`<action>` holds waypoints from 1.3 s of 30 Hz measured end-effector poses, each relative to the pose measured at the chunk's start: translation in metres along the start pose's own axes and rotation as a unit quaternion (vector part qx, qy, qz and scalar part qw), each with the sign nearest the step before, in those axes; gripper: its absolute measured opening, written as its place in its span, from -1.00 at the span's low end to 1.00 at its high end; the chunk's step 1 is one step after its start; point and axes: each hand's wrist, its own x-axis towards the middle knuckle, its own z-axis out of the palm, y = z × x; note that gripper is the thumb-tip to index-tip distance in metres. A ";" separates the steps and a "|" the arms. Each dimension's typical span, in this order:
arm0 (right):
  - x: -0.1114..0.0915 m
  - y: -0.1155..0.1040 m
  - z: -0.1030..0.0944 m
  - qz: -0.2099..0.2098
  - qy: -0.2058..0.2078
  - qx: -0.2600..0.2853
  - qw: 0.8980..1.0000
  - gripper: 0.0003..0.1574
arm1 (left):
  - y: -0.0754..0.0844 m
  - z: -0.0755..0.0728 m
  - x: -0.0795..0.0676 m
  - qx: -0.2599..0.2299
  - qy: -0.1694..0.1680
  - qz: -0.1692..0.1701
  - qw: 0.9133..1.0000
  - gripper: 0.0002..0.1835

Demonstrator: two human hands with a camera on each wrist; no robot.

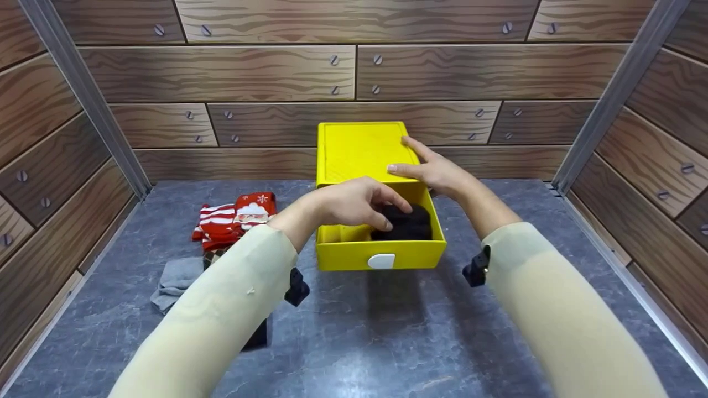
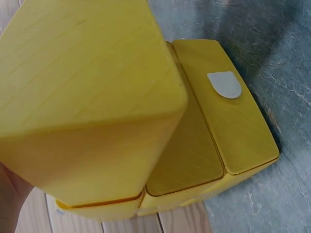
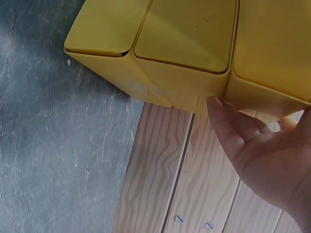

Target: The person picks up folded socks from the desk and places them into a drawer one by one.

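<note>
In the head view a yellow drawer box (image 1: 362, 152) stands toward the back, its top drawer (image 1: 345, 257) pulled out and showing a white tab. Inside the drawer's right part lies a black bundle (image 1: 419, 222) that looks like folded socks. My left hand (image 1: 357, 204) reaches over the drawer's left side, thumb and index finger bent about the bundle. My right hand (image 1: 440, 171) rests at the box's right edge, thumb and index finger extended on top; in the right wrist view a fingertip (image 3: 215, 104) touches the side wall. The left wrist view shows little of the left hand (image 2: 12, 196).
Left of the box lie folded red Christmas socks (image 1: 254, 213) and grey socks (image 1: 180, 279), with a checkered piece and a dark item partly hidden by my left sleeve. Below the pulled drawer are shut drawers (image 2: 238, 126). Wood-patterned walls (image 1: 265, 72) surround the grey tabletop (image 1: 354, 354).
</note>
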 end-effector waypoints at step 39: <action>0.001 -0.001 0.000 0.000 -0.002 -0.003 1.000 0.36 | 0.009 -0.024 -0.071 -0.037 0.120 0.068 0.990 -0.52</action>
